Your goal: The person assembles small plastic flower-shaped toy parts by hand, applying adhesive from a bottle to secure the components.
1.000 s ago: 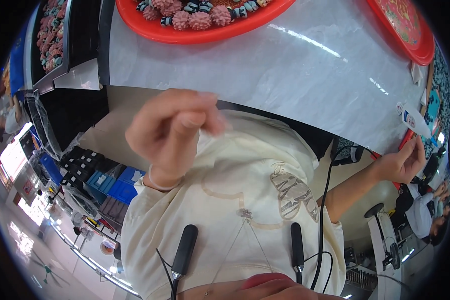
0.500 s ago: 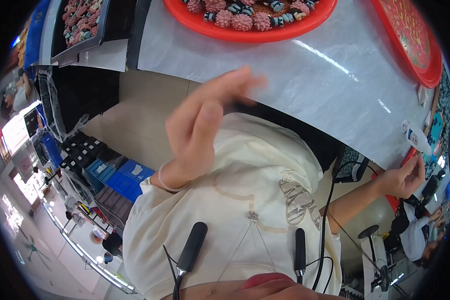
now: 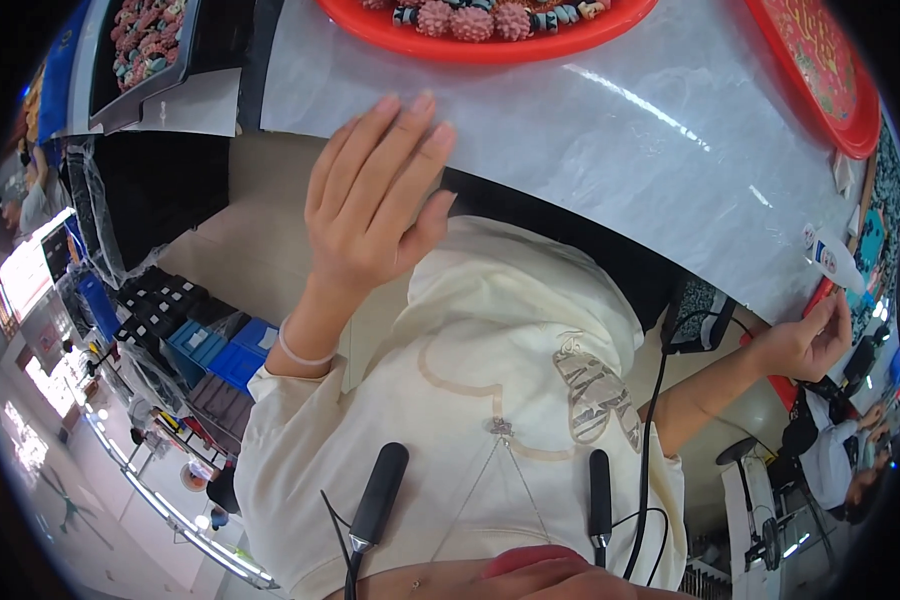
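Hanging open at eleven o'clock, the left hand [image 3: 378, 200] shows its back, four fingers straight and near one another, the thumb held apart toward two o'clock. It grips nothing, and its fingertips overlap the near edge of the grey marbled table [image 3: 590, 150]; whether they touch it, I cannot tell. A pale wristband [image 3: 295, 350] circles that wrist. At three o'clock is the right hand [image 3: 812, 342], its fingers curled in toward the thumb; I cannot tell whether it holds anything. The white bottle [image 3: 836, 262] lies tilted on the table at three o'clock too, just beyond those fingertips, its label facing up. At twelve o'clock, beyond the left hand, a red tray [image 3: 510, 52] carries strung beads [image 3: 472, 23], spiky pink ones alternating with blue and black pieces. A second red tray [image 3: 854, 138], with a floral-patterned base, sits at two o'clock. Toward ten o'clock a dark bin [image 3: 135, 98] is filled with pink and bluish pieces, and blue crates [image 3: 235, 366] stand at eight o'clock.
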{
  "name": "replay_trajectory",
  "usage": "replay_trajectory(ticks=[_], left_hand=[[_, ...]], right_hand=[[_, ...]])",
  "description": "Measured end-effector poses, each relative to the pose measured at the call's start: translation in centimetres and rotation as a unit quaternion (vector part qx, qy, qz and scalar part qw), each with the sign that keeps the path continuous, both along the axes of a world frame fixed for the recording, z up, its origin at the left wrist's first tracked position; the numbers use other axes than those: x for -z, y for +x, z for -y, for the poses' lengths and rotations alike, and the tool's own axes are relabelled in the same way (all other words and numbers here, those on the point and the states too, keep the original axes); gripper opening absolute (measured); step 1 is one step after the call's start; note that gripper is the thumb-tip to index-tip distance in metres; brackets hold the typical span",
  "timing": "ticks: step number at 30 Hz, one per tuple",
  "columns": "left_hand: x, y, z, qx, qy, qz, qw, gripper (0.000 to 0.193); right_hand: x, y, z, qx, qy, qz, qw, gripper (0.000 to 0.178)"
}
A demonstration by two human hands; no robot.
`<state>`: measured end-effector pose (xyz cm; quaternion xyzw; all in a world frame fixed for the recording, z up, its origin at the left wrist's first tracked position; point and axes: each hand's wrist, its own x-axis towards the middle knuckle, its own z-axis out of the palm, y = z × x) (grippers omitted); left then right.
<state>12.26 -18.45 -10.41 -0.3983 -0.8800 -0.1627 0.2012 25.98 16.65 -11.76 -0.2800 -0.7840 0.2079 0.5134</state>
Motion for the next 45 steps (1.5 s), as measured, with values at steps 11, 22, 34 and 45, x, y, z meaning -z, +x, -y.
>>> replay_trajectory(ticks=[11,22,34,45], left_hand=[[0.7,-1.2,0.5,0.022,0.117,-0.013,0.993,0.011],[0.6,-0.2,-0.2,0.048,0.162,0.018,0.985,0.016],[0.3,0.7,-7.2,0.173,0.12,0.009,0.978,0.044],[1.6,0.2,-8.2,0.16,0.092,-0.027,0.982,0.054]], right_hand=[[0.0,0.1,0.0,0.009,-0.014,0.007,1.0,0.013],[-0.2,0.0,0.3,0.019,-0.01,0.011,1.0,0.012],[0.0,0.0,0.1,0.014,-0.008,0.0,1.0,0.01],[0.0,0.2,0.0,0.023,-0.005,0.012,1.0,0.009]])
